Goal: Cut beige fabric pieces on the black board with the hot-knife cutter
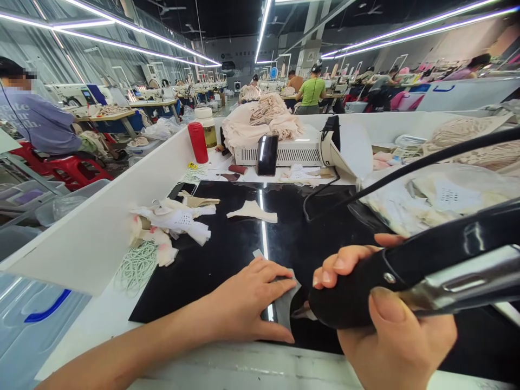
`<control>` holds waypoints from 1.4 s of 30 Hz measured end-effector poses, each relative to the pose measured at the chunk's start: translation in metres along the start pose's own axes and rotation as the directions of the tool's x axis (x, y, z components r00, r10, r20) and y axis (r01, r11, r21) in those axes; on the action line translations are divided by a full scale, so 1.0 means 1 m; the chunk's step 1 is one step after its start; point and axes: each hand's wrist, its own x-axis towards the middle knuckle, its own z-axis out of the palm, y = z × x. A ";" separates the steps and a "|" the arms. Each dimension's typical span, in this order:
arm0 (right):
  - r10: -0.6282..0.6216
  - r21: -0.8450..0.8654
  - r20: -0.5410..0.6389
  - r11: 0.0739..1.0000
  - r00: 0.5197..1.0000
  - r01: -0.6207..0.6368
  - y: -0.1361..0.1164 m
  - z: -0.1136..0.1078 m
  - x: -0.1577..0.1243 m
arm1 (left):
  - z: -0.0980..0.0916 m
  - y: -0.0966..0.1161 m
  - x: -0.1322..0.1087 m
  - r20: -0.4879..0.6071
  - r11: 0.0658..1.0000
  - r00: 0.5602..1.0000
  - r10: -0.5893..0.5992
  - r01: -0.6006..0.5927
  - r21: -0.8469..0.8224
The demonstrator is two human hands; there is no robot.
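Note:
My left hand lies palm down with its fingers stretched out over a thin grey piece, perhaps fabric or film, on a glossy black board. In my right hand is a black, rounded hand tool with a shiny metal lever. My thumb rests by the lever, and the fingers wrap around the tool's blunt end. Farther back on the board lies a cream cut fabric piece. To the left is a heap of white and beige fabric pieces.
Pale green cord lies tangled at the left. Low white walls edge the table. At the back are a red bottle, a phone and a white machine topped with fabric. A black cable crosses the right side.

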 end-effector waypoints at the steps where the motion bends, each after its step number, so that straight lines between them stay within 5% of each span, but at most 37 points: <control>1: 0.001 -0.003 -0.005 1.000 1.000 -0.001 -0.001 0.000 0.000 | 0.000 0.000 0.000 0.001 1.000 1.000 0.000 0.000 0.002; 25: 0.019 -0.020 0.033 1.000 0.999 -0.019 -0.001 -0.002 -0.007 | 0.003 -0.002 -0.001 -0.018 1.000 1.000 0.008 -0.007 0.020; 32: -0.002 -0.036 -0.062 0.999 0.998 0.000 -0.007 -0.010 0.009 | 0.003 -0.008 -0.004 -0.078 0.998 0.997 -0.002 0.007 0.056; 42: -0.094 -0.107 -0.231 0.992 0.968 0.071 -0.008 -0.023 0.038 | 0.008 0.003 -0.003 -0.136 0.979 0.970 0.203 -0.202 0.017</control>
